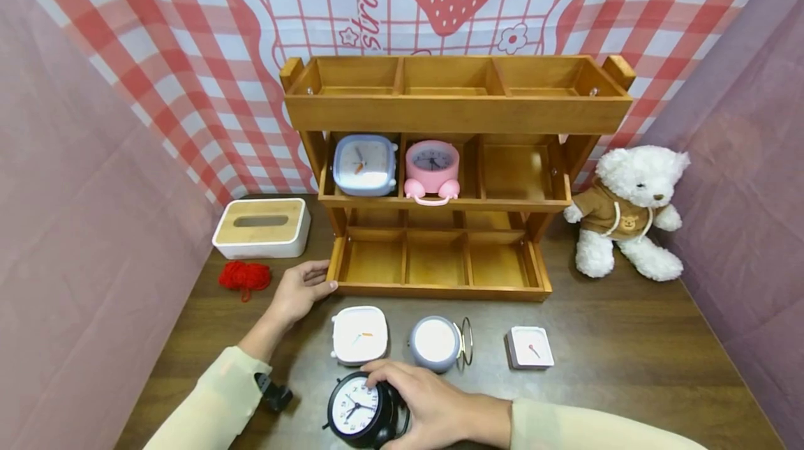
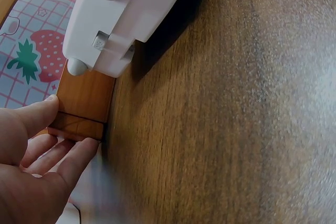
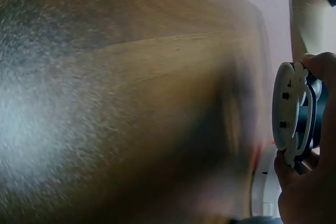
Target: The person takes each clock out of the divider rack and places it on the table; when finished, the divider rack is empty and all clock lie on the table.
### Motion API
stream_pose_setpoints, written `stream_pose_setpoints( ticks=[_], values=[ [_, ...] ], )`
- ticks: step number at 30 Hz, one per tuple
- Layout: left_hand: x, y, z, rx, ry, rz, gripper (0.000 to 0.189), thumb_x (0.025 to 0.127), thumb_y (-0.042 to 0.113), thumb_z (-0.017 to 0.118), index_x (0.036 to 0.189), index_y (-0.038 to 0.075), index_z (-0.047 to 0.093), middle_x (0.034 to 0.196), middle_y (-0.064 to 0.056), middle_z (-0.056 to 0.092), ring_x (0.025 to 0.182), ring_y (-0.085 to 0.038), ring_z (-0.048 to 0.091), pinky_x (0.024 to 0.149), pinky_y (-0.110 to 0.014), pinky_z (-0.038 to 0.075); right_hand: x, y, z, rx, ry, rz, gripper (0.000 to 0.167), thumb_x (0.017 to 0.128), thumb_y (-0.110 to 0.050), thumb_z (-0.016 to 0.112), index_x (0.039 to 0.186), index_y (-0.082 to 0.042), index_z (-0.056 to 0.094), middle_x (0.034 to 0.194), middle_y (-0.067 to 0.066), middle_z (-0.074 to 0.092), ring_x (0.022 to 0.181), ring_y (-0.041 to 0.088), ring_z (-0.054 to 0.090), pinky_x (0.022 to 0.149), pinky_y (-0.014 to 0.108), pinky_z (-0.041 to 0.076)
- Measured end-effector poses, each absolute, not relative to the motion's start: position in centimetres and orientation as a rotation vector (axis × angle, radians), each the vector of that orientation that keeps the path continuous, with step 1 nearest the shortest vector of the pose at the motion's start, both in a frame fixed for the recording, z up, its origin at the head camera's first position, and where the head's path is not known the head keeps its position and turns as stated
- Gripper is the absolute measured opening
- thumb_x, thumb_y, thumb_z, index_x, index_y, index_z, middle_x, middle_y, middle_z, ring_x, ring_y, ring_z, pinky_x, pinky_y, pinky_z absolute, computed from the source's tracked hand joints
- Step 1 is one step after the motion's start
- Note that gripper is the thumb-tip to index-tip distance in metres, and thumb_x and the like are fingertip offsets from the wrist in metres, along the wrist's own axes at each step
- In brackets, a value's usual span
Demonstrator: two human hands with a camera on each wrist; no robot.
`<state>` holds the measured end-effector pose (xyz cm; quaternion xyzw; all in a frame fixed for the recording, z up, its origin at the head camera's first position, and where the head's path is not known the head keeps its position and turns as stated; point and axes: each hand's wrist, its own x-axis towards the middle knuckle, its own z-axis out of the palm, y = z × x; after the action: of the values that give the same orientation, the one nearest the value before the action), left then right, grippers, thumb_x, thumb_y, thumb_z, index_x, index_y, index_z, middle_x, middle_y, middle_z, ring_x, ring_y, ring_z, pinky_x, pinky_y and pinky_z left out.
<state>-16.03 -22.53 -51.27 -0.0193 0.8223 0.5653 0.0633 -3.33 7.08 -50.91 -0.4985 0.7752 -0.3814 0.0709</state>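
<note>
My left hand grips the lower front left corner of a wooden shelf; in the left wrist view its thumb and fingers lie on either side of the wood. A black alarm clock is held in my right hand, dial up, near the front of the table. Its back and handle show between thumb and fingers in the right wrist view. Just beyond it lies a white clock. A round grey-blue clock with a ring handle and a small square clock lie farther right.
On the shelf's middle tier stand a blue clock and a pink clock. At the left are a tissue box and red yarn. A white teddy bear sits right of the shelf. A checked curtain hangs behind.
</note>
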Motion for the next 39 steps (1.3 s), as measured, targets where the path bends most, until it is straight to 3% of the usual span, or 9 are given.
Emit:
stream_pose_setpoints(
  ticks=[21,31,39],
  values=[
    [-15.9,-22.5,-50.9,-0.055,2.491,1.679,0.054,0.093,0.005,0.075,0.141,-0.008,0.055,0.138,-0.031,0.060,0.129,-0.042,0.060,0.100,-0.038,0.056,-3.6,5.8,-53.5,-1.614,2.335,-1.028,0.081,0.073,-0.032,0.093,0.136,-0.013,0.046,0.156,0.007,0.048,0.140,0.015,0.050,0.115,0.025,0.041],
    [-15.9,-22.6,-50.9,-0.058,2.482,1.687,0.053,0.092,0.003,0.075,0.140,-0.009,0.055,0.137,-0.031,0.061,0.129,-0.041,0.060,0.100,-0.036,0.056,-3.4,5.8,-53.7,-1.558,2.342,-0.981,0.082,0.075,-0.029,0.093,0.140,-0.014,0.044,0.160,0.004,0.043,0.141,0.013,0.048,0.114,0.026,0.042],
    [-16.0,-22.5,-51.0,-0.063,2.465,1.708,0.053,0.091,0.001,0.075,0.140,-0.008,0.055,0.137,-0.031,0.061,0.129,-0.041,0.060,0.098,-0.032,0.056,-3.3,6.1,-52.8,-1.549,2.361,-1.016,0.079,0.077,-0.030,0.091,0.140,-0.013,0.047,0.159,0.008,0.044,0.143,0.016,0.047,0.115,0.029,0.042]
  ],
)
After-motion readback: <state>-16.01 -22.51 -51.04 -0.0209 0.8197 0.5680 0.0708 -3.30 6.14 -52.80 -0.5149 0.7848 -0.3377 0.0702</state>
